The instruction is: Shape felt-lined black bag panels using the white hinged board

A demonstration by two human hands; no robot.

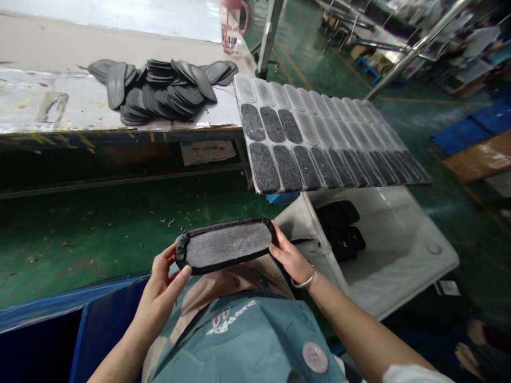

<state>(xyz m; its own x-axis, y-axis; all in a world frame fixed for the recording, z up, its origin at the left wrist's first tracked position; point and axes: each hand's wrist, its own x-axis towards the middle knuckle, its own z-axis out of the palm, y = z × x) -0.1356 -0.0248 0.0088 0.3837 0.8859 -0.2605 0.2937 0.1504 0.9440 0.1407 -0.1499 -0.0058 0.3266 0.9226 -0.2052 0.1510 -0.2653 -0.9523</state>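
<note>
A long rounded pad point(229, 244) with a grey fuzzy face and a gathered black rim is held level above my lap. My left hand point(165, 276) grips its left end, thumb on the near edge and fingers behind. At the right end, my right hand point(289, 255) pinches the rim between thumb and fingers. Beyond the pad is a tilted board point(335, 141) with rows of oval pieces, dark ones in the near row and at the left of the middle row, pale ones elsewhere.
A pile of dark oval pieces point(163, 96) lies on the worktable point(32, 101), near a pink-handled cup point(231, 26). Right of me, a white bin point(391, 250) holds black items. Blue bins point(107, 319) stand at lower left. A metal pole point(419, 50) slants behind the board.
</note>
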